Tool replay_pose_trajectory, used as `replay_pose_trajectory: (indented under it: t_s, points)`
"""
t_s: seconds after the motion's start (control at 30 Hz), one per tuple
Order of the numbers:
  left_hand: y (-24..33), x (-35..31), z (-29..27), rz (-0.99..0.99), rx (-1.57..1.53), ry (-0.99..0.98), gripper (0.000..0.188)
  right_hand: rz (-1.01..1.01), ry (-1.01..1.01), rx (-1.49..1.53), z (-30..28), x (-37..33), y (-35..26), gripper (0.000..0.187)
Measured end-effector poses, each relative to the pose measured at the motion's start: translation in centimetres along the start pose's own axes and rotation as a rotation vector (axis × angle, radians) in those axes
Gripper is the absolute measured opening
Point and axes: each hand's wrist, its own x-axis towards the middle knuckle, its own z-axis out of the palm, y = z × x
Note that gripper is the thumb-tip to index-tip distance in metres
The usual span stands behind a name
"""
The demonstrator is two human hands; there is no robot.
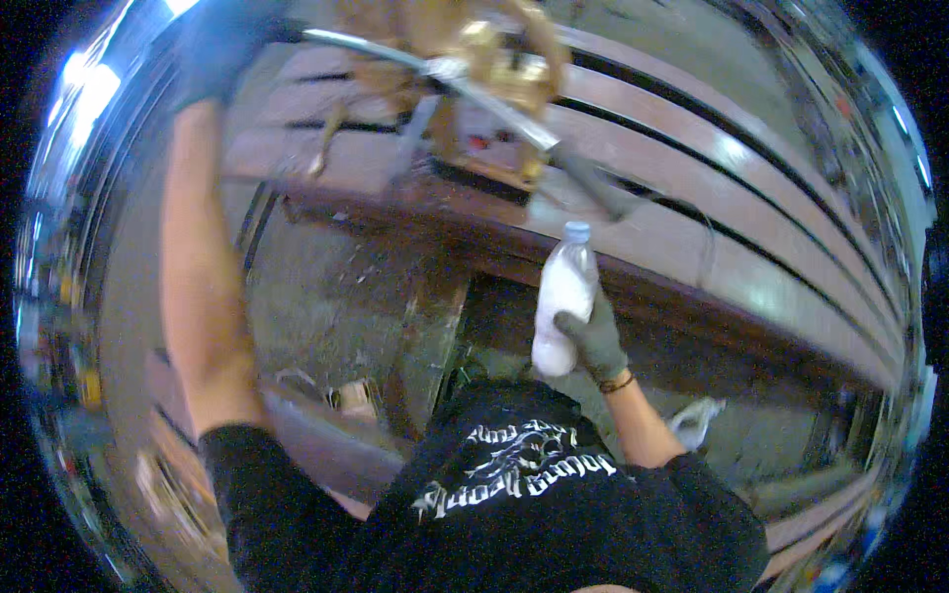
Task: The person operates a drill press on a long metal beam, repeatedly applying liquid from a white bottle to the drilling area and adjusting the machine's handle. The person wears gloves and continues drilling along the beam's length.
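Note:
My right hand [599, 343], in a dark glove, is wrapped round a clear plastic bottle [565, 287] with white contents and a light blue cap. The bottle is nearly upright in the picture, in front of the bench edge. My left hand [213, 59], also gloved, reaches far out at the upper left and is smeared by motion; its fingers cannot be made out. Close to it is one end of a long metal rod tool [494, 112] with a dark grip at the right end. The rod crosses in front of a blurred brown and gold-coloured workpiece [494, 148] on the bench.
A reddish-brown slatted bench [682, 133] runs across the upper part, with dark gaps between slats. A small, thin tool [321, 148] lies on its left part. Below are a stained floor [336, 287], a tan block [356, 398] and a crumpled pale plastic piece [698, 420].

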Motion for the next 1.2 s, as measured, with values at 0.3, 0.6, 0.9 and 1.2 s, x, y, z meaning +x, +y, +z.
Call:
replay_pose_trajectory:
  t_s: [0.3,0.6,0.9,1.2]
  points:
    - [25.0,-6.9,4.2,0.674,-0.049,0.198,0.025,-0.197,1.250,-0.544,-21.2,3.7,-3.3,0.091]
    - [23.4,-22.0,17.9,0.581,-0.061,-0.023,0.028,-0.139,1.391,-0.889,-37.2,5.4,-2.3,0.094]
    - [19.8,-27.3,21.5,0.134,0.032,0.150,0.042,-0.383,1.407,-0.719,-28.0,5.0,-4.5,0.070]
    - [20.9,-27.2,18.7,0.164,-0.125,0.090,0.047,-0.895,0.559,-0.837,4.2,17.3,-7.6,0.092]
